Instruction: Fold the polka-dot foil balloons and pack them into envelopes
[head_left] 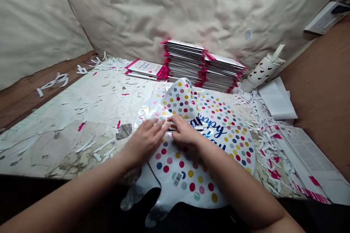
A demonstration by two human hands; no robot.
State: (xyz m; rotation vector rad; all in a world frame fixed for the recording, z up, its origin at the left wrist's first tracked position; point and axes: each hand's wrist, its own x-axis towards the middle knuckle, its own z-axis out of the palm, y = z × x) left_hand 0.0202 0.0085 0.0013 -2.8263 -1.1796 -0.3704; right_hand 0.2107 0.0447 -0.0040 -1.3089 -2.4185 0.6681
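Draped cloth [136,14] backs a scrap-strewn worktable [104,116], where the left hand [144,140] and right hand [183,129] meet on a polka-dot foil balloon [197,184] overhanging the front edge. Left fingers extend, right fingers curl; any grip cannot be told. Inverted blue script [216,128] reads "happy" near a barcode [177,179].

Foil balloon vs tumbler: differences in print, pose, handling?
Print: the foil balloon has multicoloured dots and blue lettering; the tumbler has dark red hearts.
Pose: the balloon lies spread out and creased; the tumbler stands at the back right.
Handling: the left hand and right hand are on the balloon; neither touches the tumbler.
Shared: patterns on a pale ground.
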